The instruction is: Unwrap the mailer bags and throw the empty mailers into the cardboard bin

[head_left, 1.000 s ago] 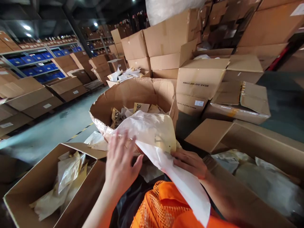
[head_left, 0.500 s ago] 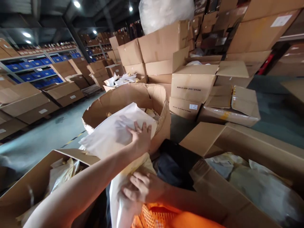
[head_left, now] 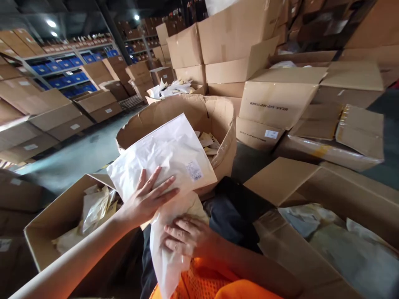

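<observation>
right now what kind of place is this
Most likely a warehouse or packing area: stacked cardboard boxes, long shelves with blue bins, and open boxes of bagged items around the person.

A translucent white plastic bag (head_left: 165, 160) is seen, marked by a small white label (head_left: 193, 170) with dark print that cannot be read. A second bag (head_left: 168, 253) below is milky white, with a pale yellow patch at its top. Orange mesh fabric (head_left: 199, 282) is shown at the bottom edge. The round carton (head_left: 218, 120) and the stacked boxes (head_left: 274, 99) are plain brown. Blue bins (head_left: 71, 77) are ranged on the shelves. The floor (head_left: 77, 155) appears grey-green.
</observation>
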`<action>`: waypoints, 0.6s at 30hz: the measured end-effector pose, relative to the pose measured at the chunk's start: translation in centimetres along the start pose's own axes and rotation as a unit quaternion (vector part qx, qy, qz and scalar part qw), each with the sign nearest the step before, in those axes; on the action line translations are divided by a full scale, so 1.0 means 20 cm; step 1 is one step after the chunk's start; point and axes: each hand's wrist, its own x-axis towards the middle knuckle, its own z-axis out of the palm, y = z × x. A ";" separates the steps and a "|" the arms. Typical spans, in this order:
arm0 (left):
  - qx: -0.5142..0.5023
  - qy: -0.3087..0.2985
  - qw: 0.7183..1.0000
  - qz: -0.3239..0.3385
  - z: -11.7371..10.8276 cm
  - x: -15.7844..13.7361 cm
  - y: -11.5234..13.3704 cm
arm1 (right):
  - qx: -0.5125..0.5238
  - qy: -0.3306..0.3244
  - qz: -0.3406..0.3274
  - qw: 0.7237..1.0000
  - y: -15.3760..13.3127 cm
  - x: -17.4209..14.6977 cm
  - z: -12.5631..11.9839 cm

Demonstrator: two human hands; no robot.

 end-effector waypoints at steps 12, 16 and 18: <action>-0.011 0.018 1.000 -0.004 0.02 -0.01 -0.01 | 0.010 -0.001 0.022 1.000 0.02 -0.01 0.02; -0.011 0.010 1.000 -0.019 0.01 -0.05 0.00 | 0.012 -0.014 0.010 1.000 0.03 -0.02 0.01; -0.010 0.015 0.999 -0.026 -0.01 -0.09 0.01 | 0.024 -0.003 0.013 1.000 0.03 -0.02 0.01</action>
